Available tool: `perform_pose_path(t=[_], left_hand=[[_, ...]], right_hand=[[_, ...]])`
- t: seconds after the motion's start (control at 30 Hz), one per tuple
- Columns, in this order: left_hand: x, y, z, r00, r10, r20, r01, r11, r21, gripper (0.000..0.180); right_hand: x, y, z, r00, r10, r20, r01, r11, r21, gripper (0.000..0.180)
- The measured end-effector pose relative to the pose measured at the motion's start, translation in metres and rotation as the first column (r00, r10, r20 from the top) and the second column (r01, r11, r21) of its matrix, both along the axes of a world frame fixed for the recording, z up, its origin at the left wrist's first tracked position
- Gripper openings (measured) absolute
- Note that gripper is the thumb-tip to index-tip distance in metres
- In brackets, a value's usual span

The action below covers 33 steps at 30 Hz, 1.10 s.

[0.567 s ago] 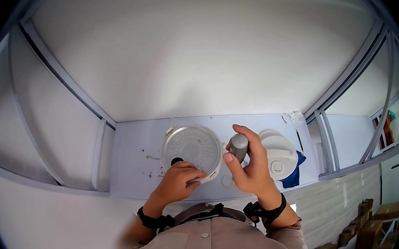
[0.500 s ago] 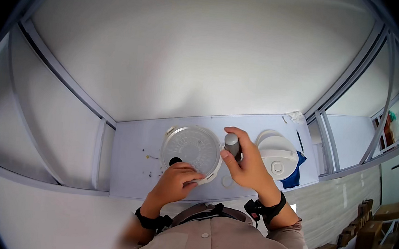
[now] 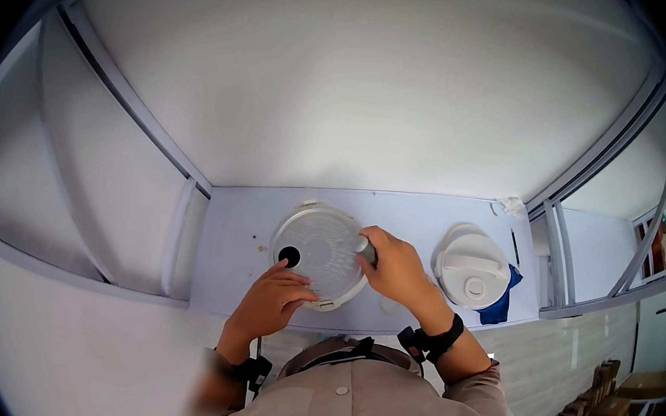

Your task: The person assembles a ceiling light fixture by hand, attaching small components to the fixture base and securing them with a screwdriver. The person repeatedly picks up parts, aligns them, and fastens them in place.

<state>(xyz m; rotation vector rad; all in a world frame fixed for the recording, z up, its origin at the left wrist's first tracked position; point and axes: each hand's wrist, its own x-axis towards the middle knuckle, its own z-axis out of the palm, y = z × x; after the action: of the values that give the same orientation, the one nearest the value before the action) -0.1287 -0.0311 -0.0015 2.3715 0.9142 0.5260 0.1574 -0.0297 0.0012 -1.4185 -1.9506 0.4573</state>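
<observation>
Disc [image 3: 319, 240] lies left of white lid [image 3: 466, 269], blue cloth [image 3: 497, 309].

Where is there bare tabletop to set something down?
Bare tabletop shows between the round piece and the white piece, beyond the right hand, and at the left end, left of the small scraps. Crowded spots are the round piece, with the left hand and grey tool, and the white piece by the blue cloth.
</observation>
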Motion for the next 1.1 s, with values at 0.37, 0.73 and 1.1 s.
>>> perform_pose_path(t=[0.37,0.73,1.1], left_hand=[[-0.003,-0.015,-0.022,0.990,0.098,0.103,-0.102,0.994,0.036,0.026],[0.007,-0.022,-0.044,0.942,0.169,0.288,-0.189,0.981,0.042,0.034],[0.003,0.005,-0.044,0.948,0.127,0.292,-0.136,0.991,0.010,0.028]], right_hand=[[-0.028,0.018,-0.021,0.984,-0.021,0.176,0.006,0.996,0.084,0.047],[-0.032,0.019,-0.018,0.985,-0.109,0.133,0.114,0.993,-0.028,0.043],[-0.025,-0.002,-0.020,0.980,-0.180,0.083,0.188,0.976,-0.109,0.046]])
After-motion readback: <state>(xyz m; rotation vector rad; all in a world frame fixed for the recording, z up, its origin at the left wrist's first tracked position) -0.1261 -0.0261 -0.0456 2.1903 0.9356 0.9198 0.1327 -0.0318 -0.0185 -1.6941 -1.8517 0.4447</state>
